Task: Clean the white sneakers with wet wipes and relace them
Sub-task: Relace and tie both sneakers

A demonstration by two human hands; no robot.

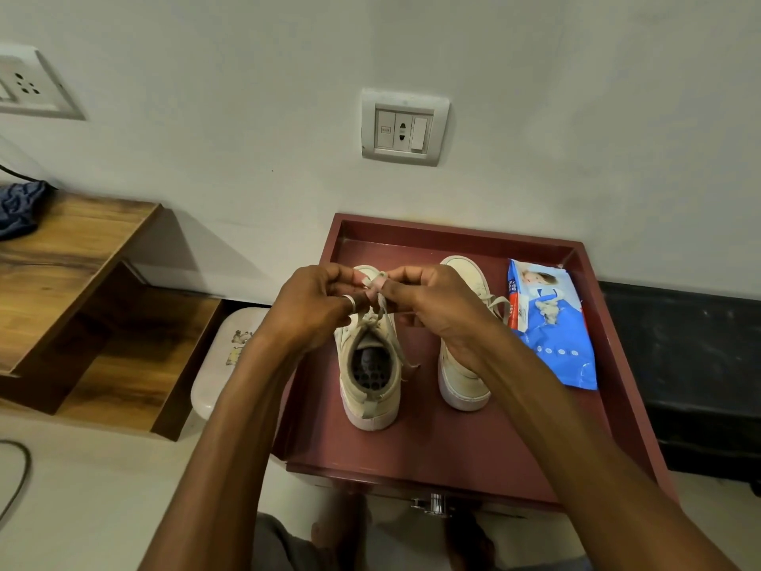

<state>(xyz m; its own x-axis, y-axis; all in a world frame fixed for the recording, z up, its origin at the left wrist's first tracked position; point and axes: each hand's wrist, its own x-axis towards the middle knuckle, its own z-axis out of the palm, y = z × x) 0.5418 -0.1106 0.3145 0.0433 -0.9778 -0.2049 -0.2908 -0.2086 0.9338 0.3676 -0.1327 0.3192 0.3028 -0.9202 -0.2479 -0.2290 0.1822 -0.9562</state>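
Two white sneakers stand side by side, heels toward me, on a dark red table top. Above the tongue of the left sneaker, my left hand and my right hand both pinch its beige lace, fingertips almost touching. A silver ring sits on a left finger. The lace ends trail down over the shoe's opening. My right wrist partly covers the right sneaker, whose lace loops loosely to its right. A blue pack of wet wipes lies to the right, a wipe sticking out of its opening.
The table has a raised rim at the back against a white wall with a switch plate. A wooden stepped shelf stands left, with a blue cloth. A white stool sits between shelf and table.
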